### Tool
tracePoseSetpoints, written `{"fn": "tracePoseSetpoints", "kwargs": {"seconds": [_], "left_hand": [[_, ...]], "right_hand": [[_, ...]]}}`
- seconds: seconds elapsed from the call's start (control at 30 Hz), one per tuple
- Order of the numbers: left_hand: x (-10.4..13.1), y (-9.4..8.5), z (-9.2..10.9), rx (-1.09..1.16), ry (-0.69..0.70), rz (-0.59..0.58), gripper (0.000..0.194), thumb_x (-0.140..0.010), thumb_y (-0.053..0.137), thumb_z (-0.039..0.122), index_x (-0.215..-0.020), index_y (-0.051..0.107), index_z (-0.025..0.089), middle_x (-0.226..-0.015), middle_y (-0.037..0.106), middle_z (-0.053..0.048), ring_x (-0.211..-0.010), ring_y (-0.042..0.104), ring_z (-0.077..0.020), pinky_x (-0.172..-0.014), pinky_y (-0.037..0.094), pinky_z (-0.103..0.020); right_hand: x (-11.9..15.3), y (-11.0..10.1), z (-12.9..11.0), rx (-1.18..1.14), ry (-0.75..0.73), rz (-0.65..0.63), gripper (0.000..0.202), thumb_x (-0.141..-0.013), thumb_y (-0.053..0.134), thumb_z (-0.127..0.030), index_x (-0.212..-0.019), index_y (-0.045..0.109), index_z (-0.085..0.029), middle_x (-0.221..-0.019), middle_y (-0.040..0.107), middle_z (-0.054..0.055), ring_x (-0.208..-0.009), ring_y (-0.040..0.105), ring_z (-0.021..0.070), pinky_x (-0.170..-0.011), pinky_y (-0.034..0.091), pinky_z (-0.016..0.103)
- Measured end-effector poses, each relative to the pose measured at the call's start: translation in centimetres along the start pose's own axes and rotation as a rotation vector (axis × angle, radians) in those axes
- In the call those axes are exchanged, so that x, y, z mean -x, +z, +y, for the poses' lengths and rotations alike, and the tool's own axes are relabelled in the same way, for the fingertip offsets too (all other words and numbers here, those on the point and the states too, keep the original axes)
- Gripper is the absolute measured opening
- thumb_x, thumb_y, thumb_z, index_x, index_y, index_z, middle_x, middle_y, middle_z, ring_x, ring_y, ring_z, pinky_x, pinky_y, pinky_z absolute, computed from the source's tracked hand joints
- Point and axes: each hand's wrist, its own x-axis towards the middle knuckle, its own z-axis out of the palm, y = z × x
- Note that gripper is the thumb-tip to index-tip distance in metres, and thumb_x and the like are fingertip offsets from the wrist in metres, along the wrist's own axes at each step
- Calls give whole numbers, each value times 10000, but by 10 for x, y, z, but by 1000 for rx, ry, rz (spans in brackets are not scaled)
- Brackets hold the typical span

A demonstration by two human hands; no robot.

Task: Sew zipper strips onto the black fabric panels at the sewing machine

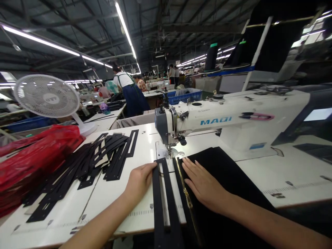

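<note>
My left hand (140, 179) pinches the upper left edge of a black slotted strip (169, 197), which lies lengthwise toward me and hangs over the table's front edge. Flat on a black fabric panel (220, 173) rests my right hand (203, 185), fingers stretched out beside a gold zipper (184, 192). The zipper's pull sits partway down its length. Just beyond both hands stands the needle and presser foot of a white sewing machine (220, 117). A narrow strip of white tabletop shows between the slotted strip and the zippered panel.
A heap of black slotted strips (114, 155) covers the table's left side. Beside it are a red plastic bag (38, 159) and a white fan (48, 97). Pink-handled thread snips (256, 116) lie against the machine arm. A blue crate (184, 97) and a person (129, 86) are beyond.
</note>
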Motion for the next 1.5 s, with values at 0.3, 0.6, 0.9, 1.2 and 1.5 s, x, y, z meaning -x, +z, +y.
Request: {"fn": "tracePoseSetpoints", "kwargs": {"seconds": [0.3,0.6,0.9,1.2,1.5], "left_hand": [[-25,41,42,-78,197,-42,315,-779,447,-1,-998,630,132,-1047,671,-108,-946,645,-208,-893,511,-406],[-31,40,33,-110,265,-33,360,-841,347,3,-1058,603,134,-1063,664,-108,-976,630,-205,-969,413,-515],[-35,36,33,-140,284,-95,339,-869,326,56,-1074,584,134,-1102,639,-124,-961,622,-214,-893,448,-448],[-41,34,34,-292,373,-91,315,-840,331,77,-1059,547,143,-1029,646,-126,-953,595,-235,-794,480,-414],[-42,36,29,-281,393,-148,359,-803,340,73,-1107,522,132,-1060,640,-137,-961,603,-250,-817,492,-422]], "right_hand": [[1,-6,-7,47,-48,5,475,-884,331,-192,-1341,382,-71,-1398,343,152,-1308,279,235,-1055,301,446],[1,-5,-11,60,-24,64,474,-865,343,-151,-1323,401,-43,-1383,368,166,-1299,302,247,-1059,302,444],[-5,-11,-16,-86,50,14,513,-899,377,-248,-1400,283,-194,-1421,322,147,-1318,250,283,-1063,235,496],[-6,-14,-12,-193,65,3,554,-875,414,-274,-1399,272,-162,-1423,287,202,-1328,200,325,-1057,170,530],[-2,-20,-7,-192,44,43,539,-895,360,-271,-1387,279,-65,-1426,271,211,-1333,191,306,-1080,163,498]]}}
